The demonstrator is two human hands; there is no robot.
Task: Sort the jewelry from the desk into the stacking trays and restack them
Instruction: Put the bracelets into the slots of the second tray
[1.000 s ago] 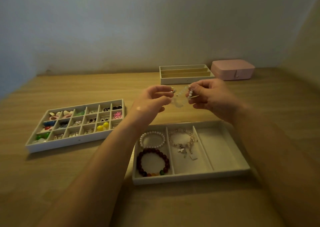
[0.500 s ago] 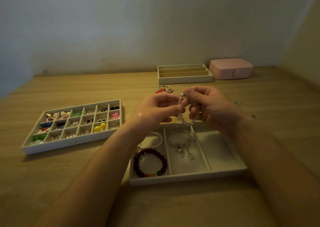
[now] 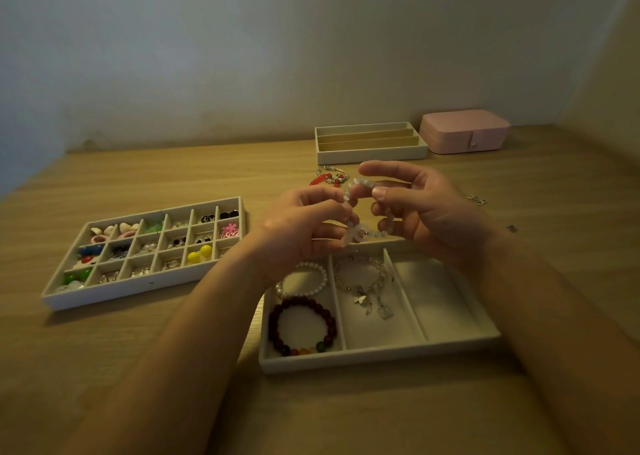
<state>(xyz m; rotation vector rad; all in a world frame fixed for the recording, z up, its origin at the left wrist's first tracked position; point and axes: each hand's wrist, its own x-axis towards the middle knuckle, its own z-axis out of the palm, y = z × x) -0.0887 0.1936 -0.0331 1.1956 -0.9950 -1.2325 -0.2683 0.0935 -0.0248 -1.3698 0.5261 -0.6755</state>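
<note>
The wooden desk (image 3: 138, 368) carries a many-celled grid tray (image 3: 138, 283) at the left, filled with earrings and small colourful pieces. A three-compartment tray (image 3: 381, 357) sits near me, a slotted tray (image 3: 372, 154) lies far off, and a pink jewelry box (image 3: 464, 132) is just to its right. My left hand (image 3: 294, 232) and right hand (image 3: 429, 212) both pinch a pale bead bracelet (image 3: 358, 187), held in the air over the near tray's far edge. In that tray's left compartment lie a dark red bead bracelet (image 3: 300, 302) and a pearl bracelet (image 3: 320, 274); the middle one holds a charm bracelet (image 3: 360, 298). A red beaded piece (image 3: 323, 178) lies on the desk beyond my hands.
</note>
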